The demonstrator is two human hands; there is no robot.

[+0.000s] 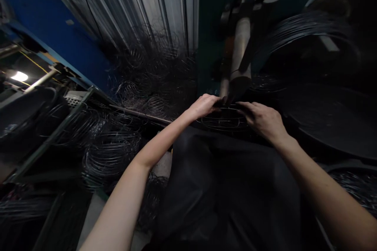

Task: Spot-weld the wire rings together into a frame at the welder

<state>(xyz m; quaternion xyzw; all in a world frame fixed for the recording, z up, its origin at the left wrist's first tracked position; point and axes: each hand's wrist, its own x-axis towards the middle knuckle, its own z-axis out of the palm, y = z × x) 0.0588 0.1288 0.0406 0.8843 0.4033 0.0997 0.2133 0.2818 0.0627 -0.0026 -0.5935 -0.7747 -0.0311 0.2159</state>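
**Fingers on a wire ring beneath the press head**

Fingers of both hands were curled down onto a dark round wire grille [224,119] that lay flat just beyond the person's lap. At its left edge the left hand [204,106] had its fingers bent over the rim, and at the right edge the right hand [263,119] pressed its fingertips on the rim. Whether either hand truly pinched the wire or only rested on it could not be made out, for the light was poor and the fingertips merged with the dark metal.

Directly behind the grille, between the two hands, stood a tall dark machine head with a pale cylindrical shaft [240,47]; its lower end came down close to the grille, but contact could not be told. A black apron or cloth [224,188] covered the lap and hid everything beneath it.

To the left, heaps of similar thin wire rings [112,153] lay stacked and tangled, their outlines blurred into one another. Behind them rose a grey corrugated metal wall [141,4] and a blue painted panel [53,23]. To the right, large dark round shapes [326,117] were nearly lost in shadow and cut off by the frame's edge.
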